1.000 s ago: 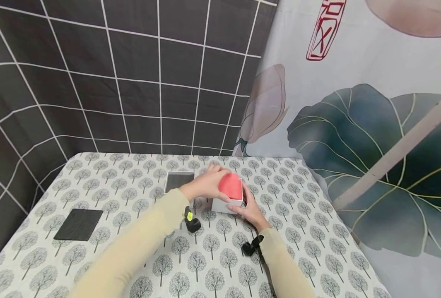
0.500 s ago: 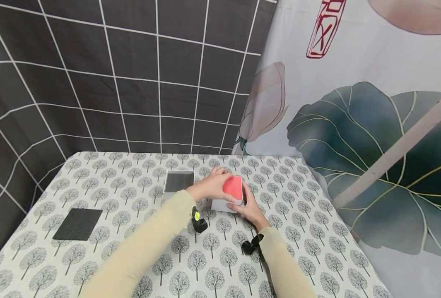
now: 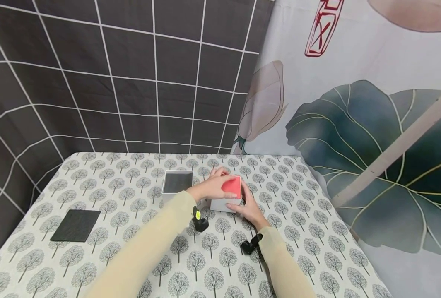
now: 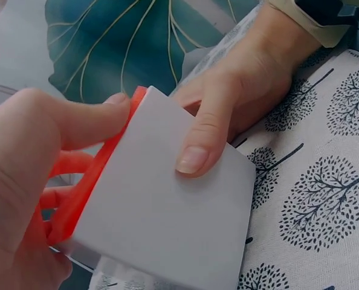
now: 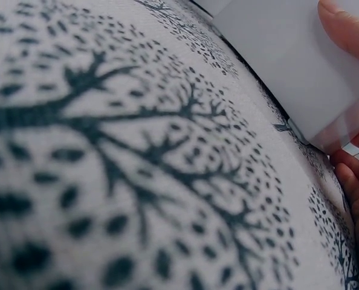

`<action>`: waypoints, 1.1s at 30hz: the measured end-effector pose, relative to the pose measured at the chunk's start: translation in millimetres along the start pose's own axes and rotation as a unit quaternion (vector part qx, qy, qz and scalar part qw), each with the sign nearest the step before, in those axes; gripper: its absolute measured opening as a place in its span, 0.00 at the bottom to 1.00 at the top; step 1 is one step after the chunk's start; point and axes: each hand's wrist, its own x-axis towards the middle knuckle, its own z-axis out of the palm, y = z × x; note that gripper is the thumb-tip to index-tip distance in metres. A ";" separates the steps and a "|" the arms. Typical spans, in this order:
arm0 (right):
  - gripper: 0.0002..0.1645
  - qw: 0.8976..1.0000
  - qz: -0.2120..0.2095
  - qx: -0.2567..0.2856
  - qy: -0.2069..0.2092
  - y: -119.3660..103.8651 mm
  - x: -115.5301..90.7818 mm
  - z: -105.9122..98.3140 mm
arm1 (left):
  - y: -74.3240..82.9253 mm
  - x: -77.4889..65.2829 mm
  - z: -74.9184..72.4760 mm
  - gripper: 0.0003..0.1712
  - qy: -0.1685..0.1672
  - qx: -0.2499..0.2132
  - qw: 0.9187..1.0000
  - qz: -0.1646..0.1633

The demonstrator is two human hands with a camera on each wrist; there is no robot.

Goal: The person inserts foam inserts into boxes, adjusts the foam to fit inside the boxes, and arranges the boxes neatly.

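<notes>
A white box (image 3: 221, 205) stands near the middle of the patterned table, with a red square piece (image 3: 232, 185) at its open top. My left hand (image 3: 213, 187) reaches over from the left and grips the red piece. In the left wrist view, its thumb presses the red edge at the box rim, while the other fingers are partly hidden behind the red. My right hand (image 3: 253, 212) holds the box from the right. Its thumb lies on the front wall and its fingers go round the far side. The right wrist view catches the box's lower corner and parts of fingers.
A second white box (image 3: 177, 193) with a dark grey inside stands just left of the held one, partly behind my left forearm. A flat black square (image 3: 76, 225) lies on the table at the left. Dark checked cloth and a lotus-print curtain hang behind.
The red piece, raised and tilted above the rim one second ago, has come down level with the box top. My left hand moved slightly right and down with it. My right hand stayed put.
</notes>
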 end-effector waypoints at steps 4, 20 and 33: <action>0.62 1.000 -0.001 0.004 -0.001 1.1 0.6 -0.1 | 0.5 0.9 1.8 0.41 0.006 0.001 1.000 -0.006; 0.63 0.999 0.030 0.020 -0.005 -1.4 -0.1 -0.7 | -3.7 8.4 3.8 0.41 0.001 -0.042 0.998 -0.054; 0.63 1.000 0.020 0.015 -0.002 -0.8 -1.8 0.1 | -2.6 6.3 6.3 0.42 0.028 -0.054 0.996 -0.062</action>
